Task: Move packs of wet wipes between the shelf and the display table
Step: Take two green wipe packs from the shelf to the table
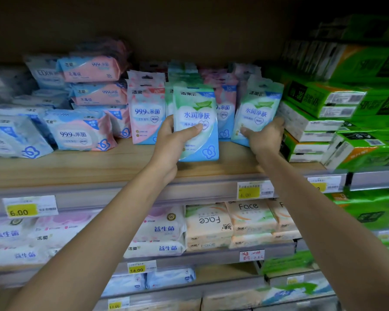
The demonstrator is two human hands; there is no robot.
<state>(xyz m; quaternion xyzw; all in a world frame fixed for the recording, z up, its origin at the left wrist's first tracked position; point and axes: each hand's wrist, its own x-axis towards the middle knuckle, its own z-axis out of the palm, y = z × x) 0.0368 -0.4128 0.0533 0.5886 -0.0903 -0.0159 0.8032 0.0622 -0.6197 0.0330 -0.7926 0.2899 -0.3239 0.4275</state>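
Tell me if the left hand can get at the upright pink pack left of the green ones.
Probably not: nothing blocks the pink pack, but the left hand holds a green pack, so its grip is full.

Place: a shop.
Shelving: tiered wooden shelf (76, 167) boards, a grey rail (99, 194) along each front edge.
Prices: yellow price tags (21, 212) on the rails, 6.00 and 14.00.
Stock: many matching wet wipes packs (146, 108); green tissue bundles (323, 97) stacked.

Left forearm (112, 216), right forearm (312, 203) bare up to frame edge; left hand (172, 142), right hand (265, 136) bare.
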